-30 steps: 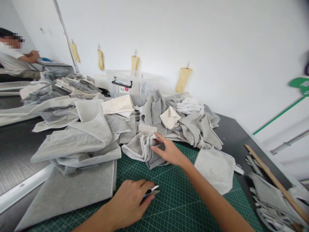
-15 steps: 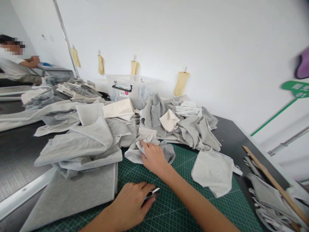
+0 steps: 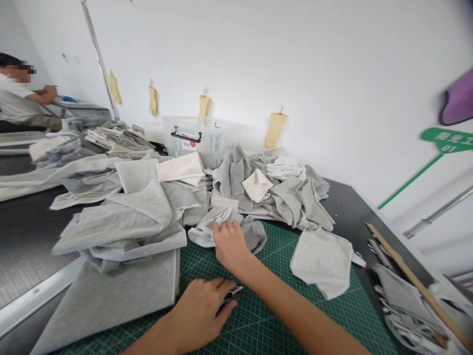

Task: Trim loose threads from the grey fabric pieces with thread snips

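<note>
So my right hand [image 3: 232, 245] sits fingers half curled over the bunched grey cloth [image 3: 201, 232]; can't tell from here if they're actually pinching it. My left hand [image 3: 201, 310] is wrapped round a small bladed tool [image 3: 234, 293], nearer me over the green mat [image 3: 275, 291]. Cloth's up by the fabric pile [image 3: 290, 193]. I'd spread the fingers for control and keep those blades well clear.

a clear bin [image 3: 187, 144] stands before a white wall [image 3: 332, 84] hung with four yellow gloves [image 3: 275, 131], left of a green sign [image 3: 448, 140].
</note>
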Available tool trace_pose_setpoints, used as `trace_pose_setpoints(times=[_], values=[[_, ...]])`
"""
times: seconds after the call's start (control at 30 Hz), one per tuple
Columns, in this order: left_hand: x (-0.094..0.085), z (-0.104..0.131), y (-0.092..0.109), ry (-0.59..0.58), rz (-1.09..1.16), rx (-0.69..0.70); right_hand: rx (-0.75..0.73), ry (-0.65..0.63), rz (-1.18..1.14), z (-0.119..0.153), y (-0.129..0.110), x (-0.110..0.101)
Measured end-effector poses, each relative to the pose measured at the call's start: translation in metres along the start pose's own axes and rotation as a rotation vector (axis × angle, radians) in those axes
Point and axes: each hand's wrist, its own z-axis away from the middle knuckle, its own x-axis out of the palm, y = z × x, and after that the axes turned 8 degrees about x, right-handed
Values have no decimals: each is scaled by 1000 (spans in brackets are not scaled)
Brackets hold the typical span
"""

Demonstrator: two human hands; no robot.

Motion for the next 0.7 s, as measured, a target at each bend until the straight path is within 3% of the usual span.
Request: trace_pose_setpoints(times=[0.17, 0.33, 0.43, 0.53, 0.63, 0.7], values=[[-2, 0, 0, 8, -9, -3, -18, -1, -33, -14, 4, -8], [-4, 0, 2, 5, 1, 5, 146, 233, -204, -22, 24, -45], [-4, 0, 2, 15, 9, 5, 284, 378, -561, -28, 43, -72], [-4, 0, 2, 23, 17, -1, 344, 447, -1118, -28, 61, -93], [-4, 1, 2, 34, 25, -1, 426, 385, -1606, -11, 71, -106], [-4, 1, 1, 47, 33, 6, 501, 318, -1778, 9, 75, -109]])
